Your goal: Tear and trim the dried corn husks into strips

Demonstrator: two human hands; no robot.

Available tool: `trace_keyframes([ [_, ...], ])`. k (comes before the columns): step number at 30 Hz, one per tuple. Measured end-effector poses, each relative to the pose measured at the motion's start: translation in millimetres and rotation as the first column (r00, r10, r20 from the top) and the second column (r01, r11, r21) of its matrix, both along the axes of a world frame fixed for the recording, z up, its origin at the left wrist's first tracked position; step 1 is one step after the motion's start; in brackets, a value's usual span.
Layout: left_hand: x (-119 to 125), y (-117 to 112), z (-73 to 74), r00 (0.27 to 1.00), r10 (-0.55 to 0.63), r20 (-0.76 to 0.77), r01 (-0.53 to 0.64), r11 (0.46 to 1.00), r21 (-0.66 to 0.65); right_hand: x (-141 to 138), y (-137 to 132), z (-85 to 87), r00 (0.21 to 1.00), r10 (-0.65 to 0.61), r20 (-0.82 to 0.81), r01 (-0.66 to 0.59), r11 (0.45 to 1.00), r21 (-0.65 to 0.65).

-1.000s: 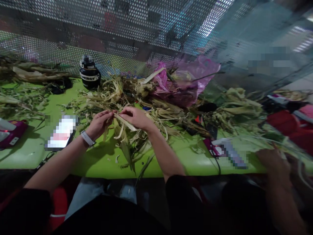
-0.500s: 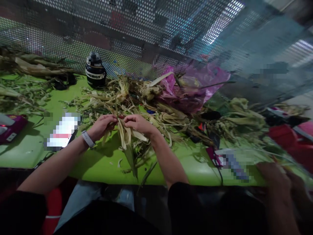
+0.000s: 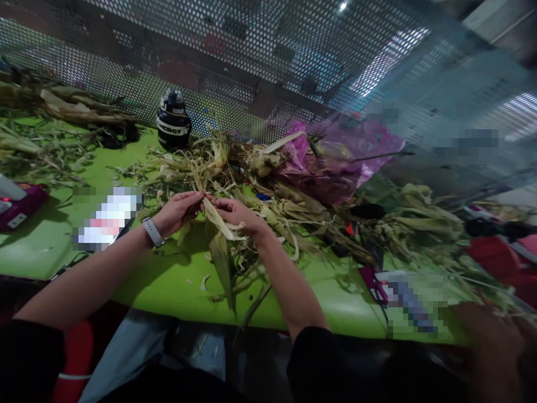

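Note:
Both my hands meet over the green table [image 3: 176, 280], just above a heap of dry corn husks [image 3: 235, 168]. My left hand [image 3: 176, 211], with a pale watch on the wrist, pinches the top of a long husk strip [image 3: 220, 246]. My right hand [image 3: 239, 215] grips the same strip from the other side, fingers curled around it. The strip's long leaves hang down towards the table's near edge.
A black jar [image 3: 173, 120] stands at the back by a perforated metal screen [image 3: 268, 61]. A pink plastic bag [image 3: 331, 162] lies behind the husks. More husks lie at far left [image 3: 46, 129] and right [image 3: 419, 215]. Another person's hand [image 3: 490, 341] is at lower right.
My hands have stayed together on the husk strip and turned it slightly. The view has shifted, so everything sits a little further right and lower.

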State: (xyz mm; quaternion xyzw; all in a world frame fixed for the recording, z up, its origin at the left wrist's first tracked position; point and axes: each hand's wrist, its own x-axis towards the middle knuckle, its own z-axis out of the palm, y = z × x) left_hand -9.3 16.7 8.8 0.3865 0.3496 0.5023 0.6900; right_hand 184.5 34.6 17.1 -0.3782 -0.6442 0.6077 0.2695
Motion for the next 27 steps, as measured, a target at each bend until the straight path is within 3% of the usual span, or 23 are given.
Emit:
trace_keyframes([
  [6, 4, -3, -3.4, 0.997, -0.069, 0.018, 0.07, 0.995, -0.075, -9, -2, -2.8, 0.995, -0.081, -0.063, 0.081, 0.997, -0.001],
  [10, 6, -4, -5.8, 1.0, -0.019, -0.023, 0.019, 1.0, 0.009, -12, -4, -6.3, 0.982, -0.179, -0.064, 0.176, 0.983, -0.051],
  [15, 7, -6, -6.7, 0.991, 0.022, -0.129, -0.008, 0.995, 0.102, -11, -1, -10.8, 0.968, -0.233, -0.096, 0.238, 0.971, 0.039],
  [21, 6, -2, -10.5, 0.987, 0.107, -0.116, -0.097, 0.992, 0.087, -7, 0, -10.4, 0.978, -0.171, -0.117, 0.179, 0.982, 0.062],
  [27, 8, -4, -6.9, 0.996, 0.082, -0.045, -0.083, 0.996, -0.013, -6, -3, -9.2, 0.989, -0.104, -0.108, 0.103, 0.995, -0.01],
])
